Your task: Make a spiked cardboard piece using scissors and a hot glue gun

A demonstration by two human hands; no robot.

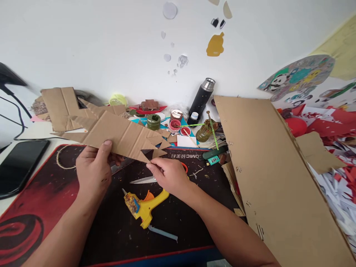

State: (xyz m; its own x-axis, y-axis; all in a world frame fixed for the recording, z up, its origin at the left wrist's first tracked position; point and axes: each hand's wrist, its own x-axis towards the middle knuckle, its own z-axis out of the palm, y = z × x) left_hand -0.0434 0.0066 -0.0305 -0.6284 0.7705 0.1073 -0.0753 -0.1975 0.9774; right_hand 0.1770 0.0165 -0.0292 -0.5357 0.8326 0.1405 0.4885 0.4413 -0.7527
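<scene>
A brown piece of corrugated cardboard [119, 133] with cut, pointed ends is held up over the dark mat. My left hand [96, 167] grips its lower edge, thumb on the near face and fingers behind. At the right end, my right hand [169, 174] pinches a pointed corner between thumb and fingers. Under my right hand lie scissors [143, 180], their blade showing and their orange handle partly hidden. A yellow glue gun [147, 207] rests on the mat below, a glue stick [164, 234] sticking out of it.
A large cardboard sheet [267, 178] stands along the right. Behind the hands are paint jars [154, 121], a black thermos [201, 98] and a red model boat [147, 106]. A phone [23, 167] lies left of the mat [111, 230]. Paper scraps [330, 185] pile up far right.
</scene>
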